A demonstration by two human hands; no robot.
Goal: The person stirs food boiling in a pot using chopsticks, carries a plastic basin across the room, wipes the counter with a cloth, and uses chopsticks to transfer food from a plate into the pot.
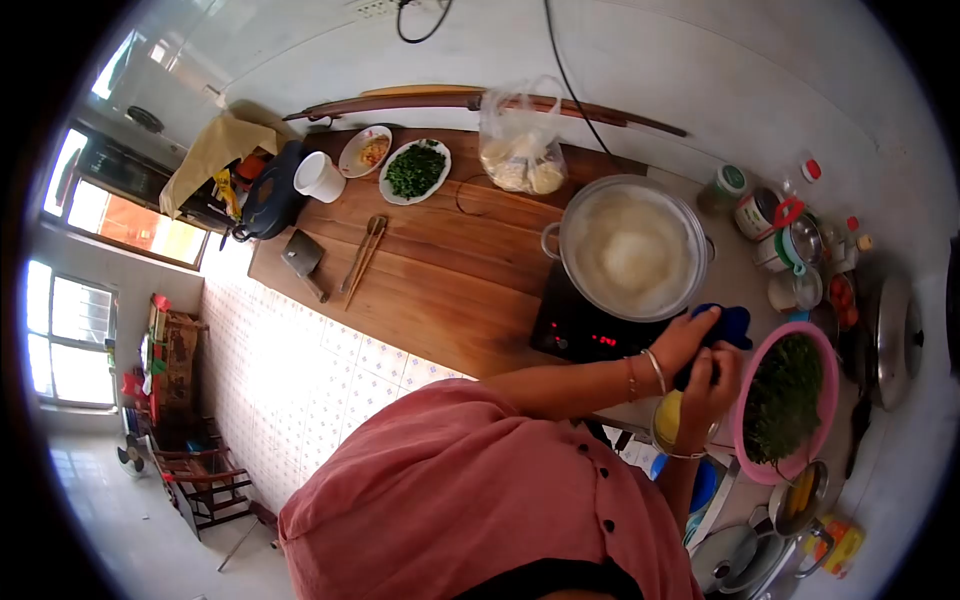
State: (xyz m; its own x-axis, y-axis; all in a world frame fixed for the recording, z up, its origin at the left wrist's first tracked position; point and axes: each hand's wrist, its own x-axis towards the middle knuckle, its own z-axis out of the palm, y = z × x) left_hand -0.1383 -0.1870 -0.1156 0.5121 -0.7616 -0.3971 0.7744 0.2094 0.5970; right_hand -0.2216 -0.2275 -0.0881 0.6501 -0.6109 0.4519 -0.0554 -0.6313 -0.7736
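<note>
My left hand [682, 346] is closed on a dark blue cloth [728, 325], just beyond the lower right rim of a steel pot [567, 262]. Right below it, my right hand [709, 391] is closed too, its fingers bent against the lower part of the dark cloth. Cloudy, pale liquid [634, 250] with a whitish mound at its middle fills the pot, which stands on a black induction cooker [570, 335] with red lit digits. Close beside my right wrist is a container with yellow contents [668, 415], partly hidden by my hand and arm.
A pink basin [742, 453] of greens lies right of my hands. Jars [757, 213] line the wall behind. On the wooden counter [440, 280] are a plate of chopped greens [415, 172], a cleaver [302, 253], a white cup [320, 178] and a plastic bag [521, 150].
</note>
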